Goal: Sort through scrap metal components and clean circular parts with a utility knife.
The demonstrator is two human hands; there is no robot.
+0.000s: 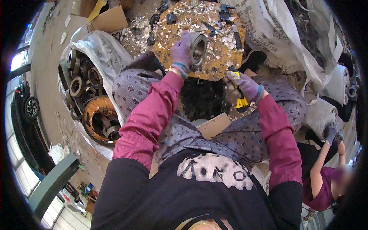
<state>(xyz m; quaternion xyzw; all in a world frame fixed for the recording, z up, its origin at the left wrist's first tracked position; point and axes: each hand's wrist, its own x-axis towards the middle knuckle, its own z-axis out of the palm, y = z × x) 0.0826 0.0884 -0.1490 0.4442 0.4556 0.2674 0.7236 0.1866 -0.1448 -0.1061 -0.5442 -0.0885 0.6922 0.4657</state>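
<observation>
Perhaps a knife (241,102) in right hand (246,86)

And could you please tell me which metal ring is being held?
The grey metal ring in the left hand, seen against the littered orange-brown board; the rings in the white sack at left are untouched.

Left hand (181,50): upper centre of frame, gloved in purple, fingers directed toward the top edge and bent in a grip. Left forearm (148,111): maroon-sleeved, slants up and rightward from lower left. Right hand (248,86): right of centre, lower than the left, likewise gloved, fingers curled closed toward frame left. Right forearm (276,128): maroon-sleeved, slants up and leftward from lower right. Hands apart
</observation>
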